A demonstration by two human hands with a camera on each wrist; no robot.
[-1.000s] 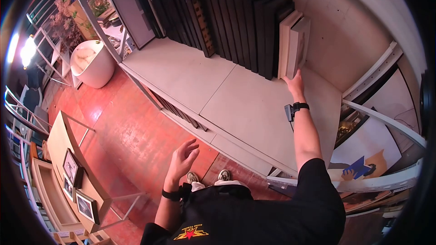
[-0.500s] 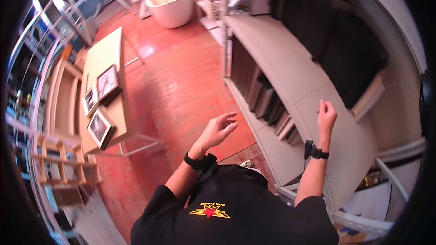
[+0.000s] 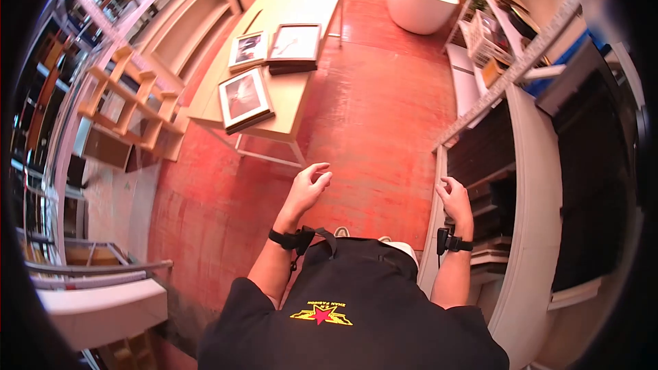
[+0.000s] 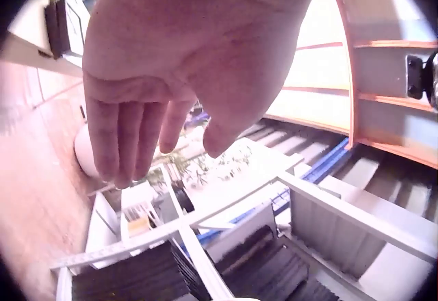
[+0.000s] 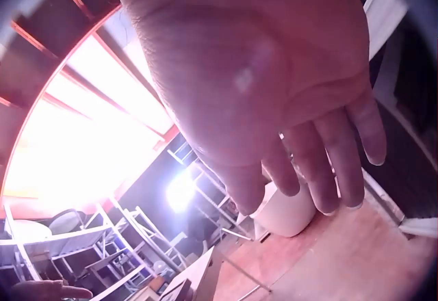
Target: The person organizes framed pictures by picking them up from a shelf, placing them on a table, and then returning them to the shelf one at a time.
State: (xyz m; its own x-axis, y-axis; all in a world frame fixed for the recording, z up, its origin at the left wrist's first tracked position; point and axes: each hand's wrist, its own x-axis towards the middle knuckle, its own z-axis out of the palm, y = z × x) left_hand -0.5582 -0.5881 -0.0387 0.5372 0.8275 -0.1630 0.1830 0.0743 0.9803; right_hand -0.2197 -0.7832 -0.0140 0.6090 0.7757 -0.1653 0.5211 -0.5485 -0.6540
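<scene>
Both hands are empty, with loosely bent fingers. My left hand (image 3: 307,190) hangs in front of the body over the red floor, below the near end of a light wood table (image 3: 205,104). On that table lie framed pictures: a dark-edged picture frame (image 3: 295,42), a smaller light one (image 3: 248,49) and a tilted one (image 3: 245,99) nearest me. My right hand (image 3: 455,200) is beside the pale shelf unit (image 3: 531,199), overlapping its edge in the head view. Upright dark frames (image 3: 593,164) fill its upper level. Both wrist views show a bare palm with extended fingers.
A white tub (image 3: 419,0) stands on the red floor (image 3: 384,123) beyond the table. To the left are a wooden shelf case (image 3: 188,24) and a wooden grid rack (image 3: 140,99). A metal post frame (image 3: 507,85) rises at the shelf unit's far end.
My right hand has left the light-coloured frames at the end of the shelf row and drawn back to my side. The view has turned left, toward the table with the pictures.
</scene>
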